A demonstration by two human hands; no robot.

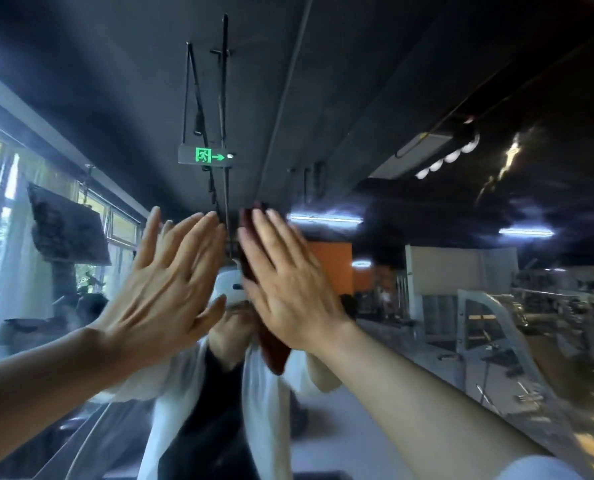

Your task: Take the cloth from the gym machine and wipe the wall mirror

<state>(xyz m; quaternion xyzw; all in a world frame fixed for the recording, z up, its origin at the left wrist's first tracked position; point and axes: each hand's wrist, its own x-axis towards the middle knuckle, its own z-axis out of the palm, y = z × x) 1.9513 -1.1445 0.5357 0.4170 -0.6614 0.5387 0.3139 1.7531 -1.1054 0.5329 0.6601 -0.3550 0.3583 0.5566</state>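
Green glow overhead first: exit sign [205, 155], running-figure pictogram and arrow pointing right, hung on thin rods from a dark ceiling, no other readable lettering anywhere. Wall mirror [323, 98] filling nearly the whole view, its glass streaked and smeary at upper right, reflecting a gym: orange wall panels, tube lights, grey machine frames at right, windows with sheer curtains at left, a dark screen tilted beside them. Both arms up against the glass. Right hand [285, 289] flat, fingers straight and together, pressing the cloth [271, 351] onto the mirror; dark red fabric peeking out above the fingertips and hanging down below the heel of the palm. Left hand [171, 282] flat too, fingers extended, nothing held, close to the glass just beside the right, actual contact hard to judge. Reflection of a white-shirted figure behind both hands, mostly hidden. Edges of the picture blurred.
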